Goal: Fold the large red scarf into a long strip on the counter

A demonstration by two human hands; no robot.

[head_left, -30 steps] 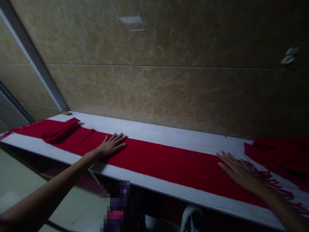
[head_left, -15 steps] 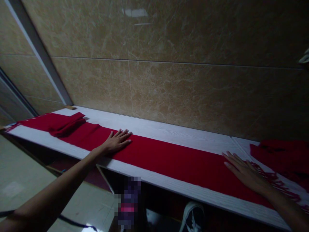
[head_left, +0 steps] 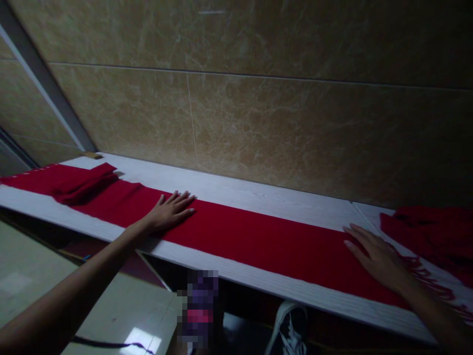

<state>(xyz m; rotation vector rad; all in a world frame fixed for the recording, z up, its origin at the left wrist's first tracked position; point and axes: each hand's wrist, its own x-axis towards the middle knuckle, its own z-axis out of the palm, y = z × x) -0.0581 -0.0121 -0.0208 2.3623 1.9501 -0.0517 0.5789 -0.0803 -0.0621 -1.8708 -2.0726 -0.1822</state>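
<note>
A long red scarf (head_left: 266, 236) lies stretched along a narrow white counter (head_left: 236, 190). Fringe shows at its right end, beyond my right wrist, and its left part is bunched into a raised fold. My left hand (head_left: 168, 212) rests flat on the scarf left of the middle, fingers spread. Near the fringed end, my right hand (head_left: 373, 254) also lies on the cloth with its fingers stretched out. Neither hand grips anything.
More crumpled red cloth (head_left: 432, 236) sits at the counter's right end. A tan marbled tile wall (head_left: 258, 118) rises behind. A small wooden block (head_left: 92, 155) lies at the far left. Below the counter are open compartments, a shoe (head_left: 288, 328) and a pixelated patch.
The view has shifted slightly, so the wall and the counter's left end sit lower-left to higher in frame. Both hands stay flat on the scarf, with little visible movement along it.
</note>
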